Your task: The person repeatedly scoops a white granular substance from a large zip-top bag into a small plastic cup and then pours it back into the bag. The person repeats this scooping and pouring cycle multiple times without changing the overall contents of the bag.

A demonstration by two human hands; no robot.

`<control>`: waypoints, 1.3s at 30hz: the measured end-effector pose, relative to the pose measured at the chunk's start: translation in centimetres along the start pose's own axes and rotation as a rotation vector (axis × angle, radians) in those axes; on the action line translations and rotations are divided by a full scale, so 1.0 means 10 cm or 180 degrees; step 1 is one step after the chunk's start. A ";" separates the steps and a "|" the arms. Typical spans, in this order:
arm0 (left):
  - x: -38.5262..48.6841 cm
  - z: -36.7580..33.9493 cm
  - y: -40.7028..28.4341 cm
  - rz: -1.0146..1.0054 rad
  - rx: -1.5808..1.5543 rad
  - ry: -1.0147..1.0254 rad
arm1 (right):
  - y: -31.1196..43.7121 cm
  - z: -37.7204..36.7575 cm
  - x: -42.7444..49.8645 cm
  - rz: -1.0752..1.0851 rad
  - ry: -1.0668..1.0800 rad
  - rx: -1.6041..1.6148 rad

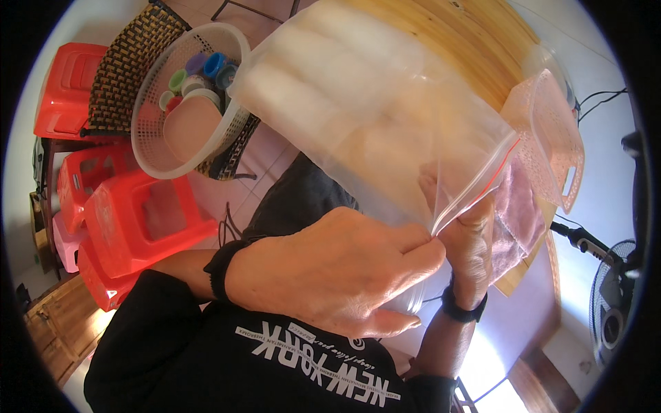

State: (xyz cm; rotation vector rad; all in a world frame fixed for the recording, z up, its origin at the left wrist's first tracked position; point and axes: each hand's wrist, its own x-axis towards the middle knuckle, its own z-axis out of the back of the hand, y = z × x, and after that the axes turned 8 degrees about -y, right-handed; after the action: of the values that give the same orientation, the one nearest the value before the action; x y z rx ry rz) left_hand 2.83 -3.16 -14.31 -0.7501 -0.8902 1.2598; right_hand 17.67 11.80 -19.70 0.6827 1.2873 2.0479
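A large translucent plastic zip bag (361, 98) holds several pale, roll-shaped things, blurred through the plastic. Its zip edge, with a red line, runs up to the right. My left hand (335, 273) pinches the near corner of that edge between its curled fingers, the thumb held apart below. On the right, my right hand (470, 232) grips the bag's zip edge with its thumb in front; its other fingers show dimly through the plastic. Both wrists wear black bands. Below my left hand, part of a clear round plastic thing (410, 299) shows, mostly hidden.
Beyond the bag is a wooden table (465, 31), with a pink plastic basket (542, 134) and a pink cloth (516, 227) at its right. A white colander (142, 129) of coloured containers rests on a woven chair (124, 67). Red plastic stools (124, 227) stand left; a fan (612, 310) stands right.
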 end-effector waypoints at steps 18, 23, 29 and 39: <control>-0.10 -0.03 0.07 -0.0273 -0.0019 -0.0098 | 0.13 -0.01 0.29 -0.1307 0.1348 0.0399; -0.12 -0.04 0.07 -0.0282 -0.0027 -0.0095 | 0.05 -0.17 0.44 -0.0844 0.2102 0.0271; -0.15 -0.05 0.04 -0.0267 -0.0115 -0.0168 | 0.12 -0.32 0.55 -0.0820 0.2262 0.0354; -0.15 -0.03 0.04 -0.0149 -0.0030 -0.0259 | 0.09 -0.43 0.75 -0.0726 0.2373 0.0208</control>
State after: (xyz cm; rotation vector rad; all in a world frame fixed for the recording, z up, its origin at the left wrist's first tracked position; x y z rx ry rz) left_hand 2.76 -4.56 -15.02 -0.6856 -0.9752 1.2527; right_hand 9.39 14.37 -19.84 -0.2451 1.7345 2.1412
